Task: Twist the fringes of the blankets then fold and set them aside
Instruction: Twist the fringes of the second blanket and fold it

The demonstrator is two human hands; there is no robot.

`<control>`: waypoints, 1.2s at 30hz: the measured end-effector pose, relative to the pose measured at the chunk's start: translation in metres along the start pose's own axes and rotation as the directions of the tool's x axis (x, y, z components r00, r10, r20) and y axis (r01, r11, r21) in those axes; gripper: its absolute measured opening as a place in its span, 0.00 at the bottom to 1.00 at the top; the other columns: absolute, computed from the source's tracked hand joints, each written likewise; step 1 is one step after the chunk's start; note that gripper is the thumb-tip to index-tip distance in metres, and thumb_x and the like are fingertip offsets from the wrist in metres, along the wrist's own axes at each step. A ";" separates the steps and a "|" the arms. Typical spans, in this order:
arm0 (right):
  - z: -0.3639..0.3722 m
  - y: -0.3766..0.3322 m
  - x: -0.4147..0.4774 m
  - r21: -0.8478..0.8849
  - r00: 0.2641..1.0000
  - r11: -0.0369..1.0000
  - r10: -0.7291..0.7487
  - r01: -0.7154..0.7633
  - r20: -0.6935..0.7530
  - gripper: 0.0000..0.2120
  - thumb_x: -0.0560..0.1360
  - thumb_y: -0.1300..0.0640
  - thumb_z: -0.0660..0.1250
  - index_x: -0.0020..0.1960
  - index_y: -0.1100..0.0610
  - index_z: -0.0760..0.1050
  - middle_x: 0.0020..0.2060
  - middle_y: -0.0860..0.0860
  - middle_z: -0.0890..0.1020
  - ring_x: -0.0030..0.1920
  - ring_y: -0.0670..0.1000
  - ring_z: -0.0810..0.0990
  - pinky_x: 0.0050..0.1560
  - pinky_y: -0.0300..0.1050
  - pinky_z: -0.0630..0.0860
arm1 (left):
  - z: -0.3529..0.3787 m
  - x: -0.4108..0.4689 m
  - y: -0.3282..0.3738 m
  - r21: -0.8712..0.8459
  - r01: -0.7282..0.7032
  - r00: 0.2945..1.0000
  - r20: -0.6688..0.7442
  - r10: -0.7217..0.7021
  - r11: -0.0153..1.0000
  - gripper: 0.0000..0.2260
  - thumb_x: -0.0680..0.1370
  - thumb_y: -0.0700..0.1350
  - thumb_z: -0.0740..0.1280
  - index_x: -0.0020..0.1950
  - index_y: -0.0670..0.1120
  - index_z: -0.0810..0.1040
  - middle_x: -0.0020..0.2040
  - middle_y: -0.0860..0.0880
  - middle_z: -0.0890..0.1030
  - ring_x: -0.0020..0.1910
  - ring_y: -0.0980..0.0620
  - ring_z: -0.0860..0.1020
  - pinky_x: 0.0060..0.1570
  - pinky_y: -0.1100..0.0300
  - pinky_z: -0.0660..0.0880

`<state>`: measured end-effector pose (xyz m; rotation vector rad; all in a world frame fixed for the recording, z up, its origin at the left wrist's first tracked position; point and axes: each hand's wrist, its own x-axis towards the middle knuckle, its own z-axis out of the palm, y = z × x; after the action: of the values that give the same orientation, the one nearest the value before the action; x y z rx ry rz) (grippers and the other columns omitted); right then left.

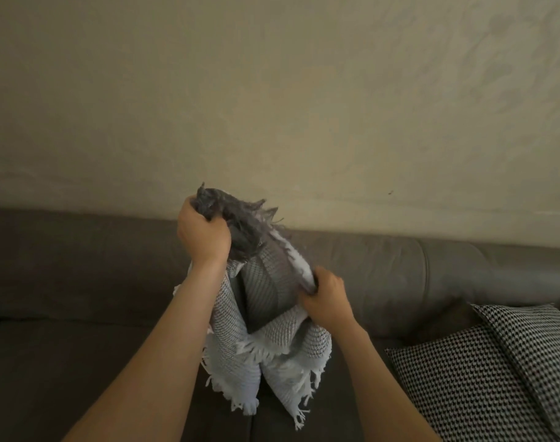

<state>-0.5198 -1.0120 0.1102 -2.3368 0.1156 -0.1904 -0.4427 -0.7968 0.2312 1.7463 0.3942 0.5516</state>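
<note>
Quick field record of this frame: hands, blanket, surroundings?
left hand: raised, grips bunched dark fringe of the grey-and-white woven fringed blanket
right hand: lower, grips the blanket's edge
blanket state: held up, bunched, white fringe hanging over the dark leather sofa
cushions: two black-and-white patterned fabric cushions on sofa, right
backdrop: beige plaster wall

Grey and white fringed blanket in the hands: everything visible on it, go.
The grey and white woven blanket is bunched and held up over the brown sofa. The left hand grips its dark fringed top end; the right hand grips a white-fringed edge lower down. Loose folds with white tassels hang below.
</note>
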 end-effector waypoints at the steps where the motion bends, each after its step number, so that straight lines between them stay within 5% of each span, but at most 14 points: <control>1: 0.002 0.002 -0.004 0.019 0.992 1.000 -0.008 0.005 0.126 0.08 0.72 0.58 0.74 0.41 0.58 0.75 0.34 0.51 0.79 0.33 0.47 0.73 0.34 0.47 0.69 | 0.001 0.000 0.000 -0.002 0.011 1.000 0.003 -0.011 1.000 0.09 0.79 0.33 0.65 0.45 0.47 0.76 0.42 0.50 0.80 0.46 0.43 0.81 0.52 0.40 0.82; 3: 0.007 0.007 -0.009 0.023 0.948 1.000 0.002 -0.009 0.319 0.08 0.71 0.55 0.76 0.42 0.55 0.77 0.33 0.47 0.80 0.32 0.44 0.75 0.36 0.49 0.74 | 0.003 -0.002 0.000 -0.016 0.022 1.000 0.016 -0.021 1.000 0.10 0.77 0.30 0.62 0.45 0.44 0.76 0.42 0.47 0.80 0.46 0.41 0.81 0.51 0.40 0.82; 6: 0.013 0.011 -0.012 0.098 0.915 0.992 0.038 -0.084 0.401 0.13 0.71 0.46 0.80 0.43 0.53 0.80 0.36 0.46 0.84 0.34 0.44 0.81 0.35 0.44 0.79 | 0.005 -0.002 0.000 -0.031 0.042 0.999 0.008 -0.042 0.999 0.09 0.77 0.30 0.61 0.46 0.42 0.76 0.43 0.46 0.80 0.46 0.41 0.81 0.49 0.41 0.81; 10: 0.014 0.010 -0.012 0.205 0.972 0.976 0.025 -0.074 0.235 0.14 0.73 0.48 0.81 0.40 0.51 0.77 0.31 0.41 0.81 0.29 0.41 0.77 0.31 0.36 0.72 | 0.008 0.003 0.002 -0.045 0.059 0.998 -0.018 -0.060 0.997 0.10 0.79 0.32 0.63 0.44 0.47 0.75 0.43 0.45 0.80 0.46 0.39 0.81 0.48 0.39 0.82; 14: 0.023 0.021 -0.009 0.190 0.975 0.981 0.005 -0.049 0.223 0.05 0.78 0.62 0.70 0.44 0.59 0.75 0.32 0.47 0.78 0.30 0.43 0.72 0.33 0.46 0.70 | 0.010 0.005 0.004 -0.048 0.070 0.997 -0.029 -0.072 0.996 0.12 0.81 0.36 0.66 0.42 0.51 0.74 0.44 0.45 0.81 0.45 0.40 0.81 0.48 0.38 0.82; 18: 0.026 0.017 -0.017 0.245 0.992 0.968 0.027 -0.057 0.125 0.13 0.80 0.65 0.67 0.61 0.53 0.71 0.39 0.43 0.79 0.34 0.39 0.78 0.34 0.32 0.71 | 0.012 0.004 0.005 -0.062 0.092 0.995 -0.023 -0.093 0.994 0.12 0.80 0.33 0.64 0.42 0.50 0.74 0.43 0.46 0.80 0.46 0.39 0.81 0.48 0.38 0.82; 20: 0.032 0.014 -0.025 0.247 0.999 0.969 0.016 -0.004 -0.047 0.15 0.82 0.65 0.66 0.61 0.50 0.65 0.34 0.47 0.77 0.29 0.45 0.75 0.29 0.37 0.69 | 0.012 0.005 0.005 -0.079 0.098 0.995 -0.018 -0.100 0.992 0.10 0.80 0.34 0.65 0.44 0.47 0.75 0.43 0.47 0.80 0.47 0.40 0.82 0.49 0.39 0.82; 23: 0.046 0.011 -0.033 -0.018 0.966 0.986 -0.165 0.165 -0.197 0.13 0.80 0.69 0.63 0.56 0.52 0.68 0.40 0.50 0.77 0.32 0.51 0.74 0.30 0.51 0.72 | 0.013 0.005 0.004 -0.107 0.097 0.995 -0.001 -0.098 0.989 0.04 0.81 0.35 0.66 0.48 0.43 0.77 0.43 0.46 0.80 0.45 0.42 0.81 0.50 0.39 0.82; 25: 0.055 0.011 -0.031 -0.096 0.970 0.981 -0.185 0.171 -0.157 0.16 0.77 0.71 0.64 0.58 0.53 0.74 0.48 0.50 0.77 0.38 0.54 0.78 0.34 0.53 0.77 | 0.013 0.005 0.003 -0.106 0.088 0.996 0.011 -0.087 0.990 0.03 0.81 0.36 0.67 0.49 0.42 0.78 0.44 0.46 0.81 0.44 0.44 0.81 0.50 0.41 0.82; 27: 0.059 0.007 -0.026 0.027 0.992 0.994 -0.103 0.105 -0.074 0.21 0.79 0.69 0.62 0.66 0.50 0.75 0.56 0.51 0.77 0.47 0.53 0.81 0.46 0.51 0.81 | 0.013 0.003 0.002 -0.112 0.084 0.996 0.022 -0.082 0.990 0.05 0.81 0.36 0.67 0.47 0.44 0.77 0.43 0.46 0.81 0.42 0.46 0.80 0.49 0.41 0.81; 33: 0.063 0.002 -0.021 0.138 0.982 0.990 -0.065 0.040 0.179 0.31 0.79 0.60 0.69 0.77 0.44 0.64 0.63 0.51 0.71 0.56 0.45 0.72 0.63 0.43 0.73 | 0.013 0.000 0.004 -0.089 0.086 0.996 0.043 -0.082 0.992 0.08 0.80 0.36 0.67 0.45 0.48 0.76 0.45 0.46 0.82 0.46 0.44 0.82 0.50 0.41 0.82; 36: 0.070 -0.001 -0.018 0.154 0.978 0.986 -0.092 0.063 0.188 0.32 0.75 0.52 0.76 0.75 0.47 0.67 0.65 0.50 0.68 0.62 0.44 0.67 0.61 0.28 0.66 | 0.013 -0.002 0.002 -0.090 0.081 0.995 0.071 -0.075 0.993 0.07 0.80 0.37 0.66 0.44 0.47 0.75 0.43 0.46 0.80 0.43 0.44 0.80 0.47 0.44 0.80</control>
<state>-0.5251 -0.9597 0.0607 -2.1998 -0.0845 -0.0075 -0.4374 -0.8090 0.2308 1.6488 0.3818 0.4475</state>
